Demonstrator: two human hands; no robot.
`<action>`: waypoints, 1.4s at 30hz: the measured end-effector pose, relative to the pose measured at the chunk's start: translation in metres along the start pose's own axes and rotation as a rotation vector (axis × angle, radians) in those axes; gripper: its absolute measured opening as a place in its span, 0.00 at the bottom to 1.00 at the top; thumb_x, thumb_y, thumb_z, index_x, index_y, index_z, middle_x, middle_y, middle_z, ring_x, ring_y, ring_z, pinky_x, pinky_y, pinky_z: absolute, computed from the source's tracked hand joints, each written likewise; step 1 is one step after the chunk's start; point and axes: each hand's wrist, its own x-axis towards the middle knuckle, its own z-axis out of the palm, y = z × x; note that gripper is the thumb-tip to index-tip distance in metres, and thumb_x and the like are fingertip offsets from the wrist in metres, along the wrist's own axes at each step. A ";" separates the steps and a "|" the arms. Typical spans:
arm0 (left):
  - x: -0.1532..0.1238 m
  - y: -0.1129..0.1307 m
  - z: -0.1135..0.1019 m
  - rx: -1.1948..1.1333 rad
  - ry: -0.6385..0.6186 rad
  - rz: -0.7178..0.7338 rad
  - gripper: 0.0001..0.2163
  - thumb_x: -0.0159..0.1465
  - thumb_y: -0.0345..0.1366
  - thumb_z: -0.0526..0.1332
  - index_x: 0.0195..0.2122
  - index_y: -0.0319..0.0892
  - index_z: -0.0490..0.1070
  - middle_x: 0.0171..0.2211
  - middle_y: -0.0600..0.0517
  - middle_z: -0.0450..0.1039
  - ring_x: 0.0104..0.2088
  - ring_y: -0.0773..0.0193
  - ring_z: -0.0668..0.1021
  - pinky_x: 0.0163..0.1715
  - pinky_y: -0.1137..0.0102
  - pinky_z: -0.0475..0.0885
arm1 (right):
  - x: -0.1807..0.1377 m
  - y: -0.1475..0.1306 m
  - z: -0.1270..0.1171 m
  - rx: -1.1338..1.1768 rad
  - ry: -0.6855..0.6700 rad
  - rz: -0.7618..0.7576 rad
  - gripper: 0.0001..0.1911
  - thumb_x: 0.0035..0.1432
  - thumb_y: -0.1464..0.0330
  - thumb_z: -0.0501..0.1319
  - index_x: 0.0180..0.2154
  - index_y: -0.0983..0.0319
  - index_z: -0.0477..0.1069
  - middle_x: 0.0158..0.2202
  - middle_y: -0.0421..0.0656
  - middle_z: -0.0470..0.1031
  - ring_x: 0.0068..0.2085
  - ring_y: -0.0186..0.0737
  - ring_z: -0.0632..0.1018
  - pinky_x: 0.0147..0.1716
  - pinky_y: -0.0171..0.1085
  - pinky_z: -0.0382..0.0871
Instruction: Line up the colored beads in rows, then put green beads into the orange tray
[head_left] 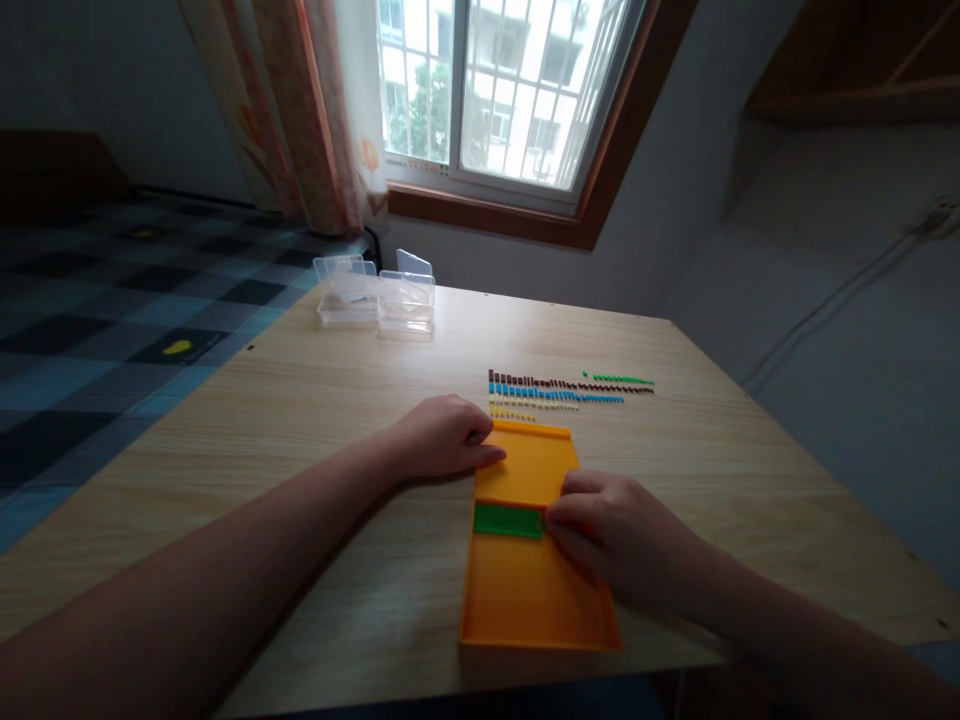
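My left hand is closed at the upper left corner of an orange tray, its thumb lying over the rim. Inside the tray, a green rectangular strip lies crosswise below a raised divider. My right hand is pinched at the strip's right end, over the tray's right wall. Its fingertips touch or nearly touch the green, but whatever sits between them is too small to make out. Just beyond the tray stand rows of tiny pieces: yellow, cream, blue, brown and green.
Two clear plastic boxes with raised lids stand at the far left of the wooden table. Beyond the table are a window and a curtain. A bed with a checked cover lies to the left.
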 end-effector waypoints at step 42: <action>0.000 0.000 0.000 0.001 -0.005 0.002 0.19 0.62 0.46 0.62 0.19 0.42 0.62 0.21 0.55 0.68 0.24 0.66 0.66 0.26 0.69 0.54 | -0.001 -0.006 0.002 -0.077 -0.019 0.032 0.09 0.67 0.68 0.59 0.35 0.61 0.77 0.34 0.42 0.73 0.36 0.38 0.74 0.35 0.36 0.63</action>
